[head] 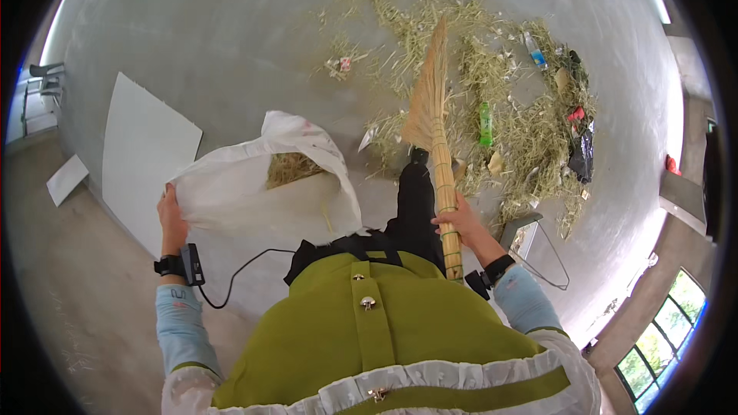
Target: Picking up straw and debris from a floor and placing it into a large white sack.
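My left hand [173, 213] grips the rim of a white woven sack [230, 181], whose mouth gapes towards me. Dry straw [293, 170] shows inside the sack. In my right hand [464, 220] is the bound handle of a straw broom [435, 109], its bristles pointing away from me. Beyond the broom, loose straw [484, 63] lies scattered over the grey floor, mixed with litter. Among it are a green plastic bottle [486, 124], a clear bottle with a blue label [535, 51] and a black plastic bag [582, 155].
A large white board [144, 144] lies left of the sack, with a smaller white panel [67, 180] farther left. Close by my right wrist stands a dustpan with a wire handle [522, 236]. Chairs [47, 80] are at the far left, a window [663, 340] at the lower right.
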### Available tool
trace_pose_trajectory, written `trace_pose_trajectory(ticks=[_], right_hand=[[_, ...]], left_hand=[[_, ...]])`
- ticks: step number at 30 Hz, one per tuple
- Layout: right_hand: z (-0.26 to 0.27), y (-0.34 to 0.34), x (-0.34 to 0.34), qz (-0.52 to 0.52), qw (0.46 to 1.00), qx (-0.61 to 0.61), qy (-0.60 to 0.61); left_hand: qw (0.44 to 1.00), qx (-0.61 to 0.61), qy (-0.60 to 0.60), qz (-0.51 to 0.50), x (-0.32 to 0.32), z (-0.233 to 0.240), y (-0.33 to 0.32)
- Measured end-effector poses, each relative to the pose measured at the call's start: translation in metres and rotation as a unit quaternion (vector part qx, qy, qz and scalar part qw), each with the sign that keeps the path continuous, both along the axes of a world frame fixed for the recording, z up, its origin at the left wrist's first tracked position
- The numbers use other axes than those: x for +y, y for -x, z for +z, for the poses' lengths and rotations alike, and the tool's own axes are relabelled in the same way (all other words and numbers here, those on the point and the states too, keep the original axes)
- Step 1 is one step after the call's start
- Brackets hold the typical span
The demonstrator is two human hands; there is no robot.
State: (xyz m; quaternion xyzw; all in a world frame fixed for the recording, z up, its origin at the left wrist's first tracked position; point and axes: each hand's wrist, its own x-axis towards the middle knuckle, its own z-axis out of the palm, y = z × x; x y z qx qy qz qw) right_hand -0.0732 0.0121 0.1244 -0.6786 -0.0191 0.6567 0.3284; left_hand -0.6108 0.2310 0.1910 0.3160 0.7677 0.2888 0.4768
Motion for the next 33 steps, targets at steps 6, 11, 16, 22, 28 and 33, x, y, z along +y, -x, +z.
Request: trace_pose_trajectory(ticks=[6,11,16,22,28,33], right_hand=[[-0.003,0.081,0.001,0.054,0.998,0.028,0.021],[-0.006,0.128,-0.015,0.088,0.987,0.114,0.068],[-0.054,0.137,-0.034,0.226,0.966,0.099,0.081],[-0.059,0.019,-0.082,0.075,0.989,0.042,-0.124],[-0.045,0.023,-0.12,0.033,0.999,-0.002,0.014],[-0.032,0.025,-0.142,0.039,0.998,0.042,-0.025]], left_hand=[[0.997,-0.036,-0.013,0.072,-0.039,-0.01,0.122],[0.992,-0.065,0.027,0.107,-0.1,-0.042,0.24],[0.989,-0.073,0.062,0.115,-0.114,-0.048,0.233],[0.983,-0.122,0.047,0.126,-0.14,-0.033,0.199],[0.984,-0.065,0.036,0.16,-0.174,-0.026,0.176],[0.99,-0.01,0.027,0.141,-0.179,-0.024,0.167]])
